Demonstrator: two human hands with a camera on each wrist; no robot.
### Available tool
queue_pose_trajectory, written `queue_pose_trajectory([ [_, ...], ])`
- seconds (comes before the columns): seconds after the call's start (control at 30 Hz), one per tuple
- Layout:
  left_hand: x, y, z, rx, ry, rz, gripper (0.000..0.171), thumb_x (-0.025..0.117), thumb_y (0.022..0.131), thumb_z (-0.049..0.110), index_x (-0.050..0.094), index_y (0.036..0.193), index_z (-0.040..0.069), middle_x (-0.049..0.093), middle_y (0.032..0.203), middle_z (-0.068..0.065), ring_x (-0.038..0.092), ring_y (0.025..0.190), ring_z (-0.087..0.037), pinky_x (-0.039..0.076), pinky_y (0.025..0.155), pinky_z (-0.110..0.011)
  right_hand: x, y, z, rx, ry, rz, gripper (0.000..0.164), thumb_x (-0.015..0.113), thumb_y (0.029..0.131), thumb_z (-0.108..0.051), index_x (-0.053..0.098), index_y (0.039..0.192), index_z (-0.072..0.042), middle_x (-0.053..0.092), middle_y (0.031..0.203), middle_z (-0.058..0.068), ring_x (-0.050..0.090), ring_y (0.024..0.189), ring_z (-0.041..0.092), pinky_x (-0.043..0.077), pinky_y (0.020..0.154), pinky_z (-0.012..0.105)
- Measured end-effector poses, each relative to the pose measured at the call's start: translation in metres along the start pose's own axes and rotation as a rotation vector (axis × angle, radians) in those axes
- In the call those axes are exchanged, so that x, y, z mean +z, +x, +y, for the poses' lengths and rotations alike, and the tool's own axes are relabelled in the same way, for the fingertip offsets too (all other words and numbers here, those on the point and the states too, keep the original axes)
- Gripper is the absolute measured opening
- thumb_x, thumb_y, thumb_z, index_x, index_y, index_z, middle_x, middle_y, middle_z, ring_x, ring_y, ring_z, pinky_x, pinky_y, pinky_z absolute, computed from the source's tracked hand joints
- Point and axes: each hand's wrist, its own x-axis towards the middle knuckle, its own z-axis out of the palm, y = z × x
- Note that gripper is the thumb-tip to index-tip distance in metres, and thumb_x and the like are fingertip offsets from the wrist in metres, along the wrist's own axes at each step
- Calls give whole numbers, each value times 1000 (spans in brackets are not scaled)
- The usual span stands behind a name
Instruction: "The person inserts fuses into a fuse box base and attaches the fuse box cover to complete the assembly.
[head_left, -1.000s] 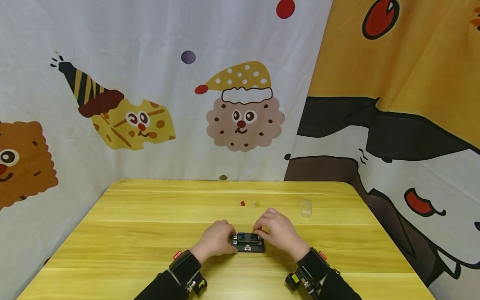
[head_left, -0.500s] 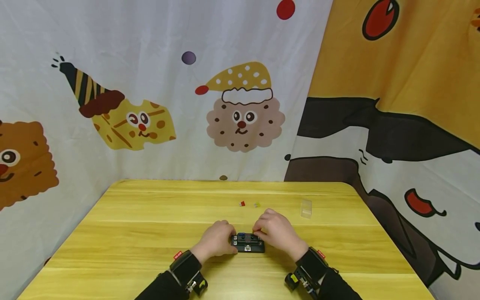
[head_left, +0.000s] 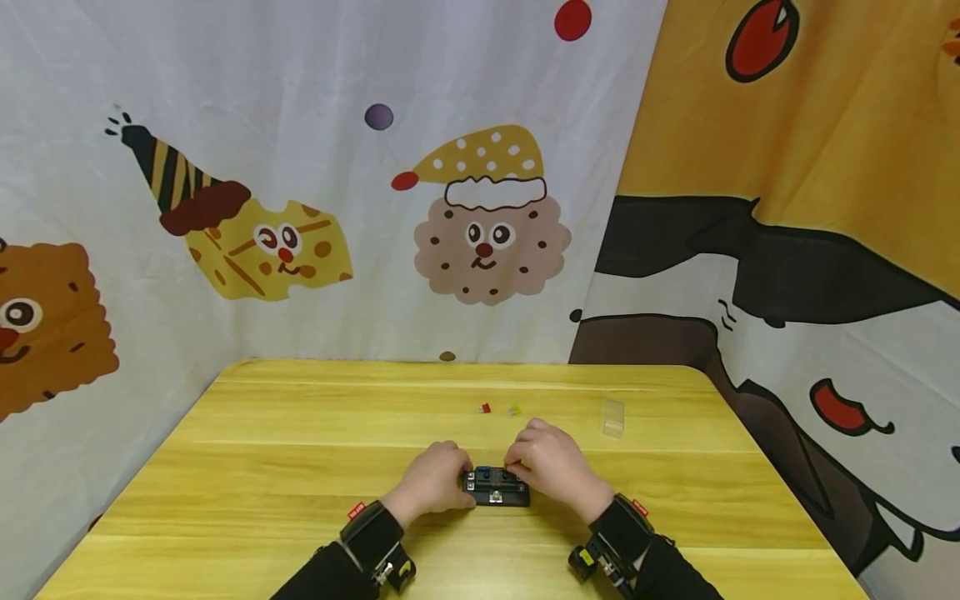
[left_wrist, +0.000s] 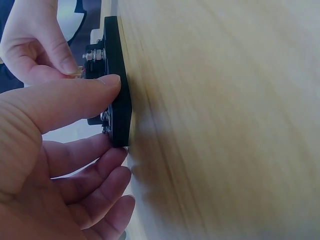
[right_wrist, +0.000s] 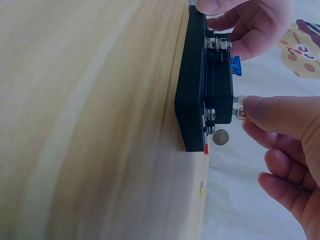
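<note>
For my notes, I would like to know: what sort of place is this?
Probably a makeshift indoor workspace: a table, a cartoon-printed cloth hung behind it, and a block with metal bolts.

Legible text: none in any view | Left wristband [head_left: 372, 534]: red tag [head_left: 356, 510], pale marking too small to read | Right wristband [head_left: 622, 528]: red label [head_left: 640, 507], marking likewise illegible | Left wrist camera [head_left: 399, 568]: yellow patch [head_left: 405, 571], whether lettered cannot be told | Right wrist camera [head_left: 581, 565]: yellow sticker [head_left: 587, 559], same finding

Black sleeves [head_left: 332, 575], red-tagged wristbands [head_left: 372, 536]
</note>
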Motion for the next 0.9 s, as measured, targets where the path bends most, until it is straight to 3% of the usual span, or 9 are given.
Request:
queue_pose_trajectory([
  [0.9, 3, 1, -2, 15, 15, 15, 40, 90, 65, 30, 73, 93, 7, 57, 84, 2, 51, 77, -17, 46, 68, -31, -1, 4, -4, -32, -52, -19, 12, 87, 74, -16, 77, 79, -21, 65, 77, -9, 52, 73, 12, 47, 68, 25],
])
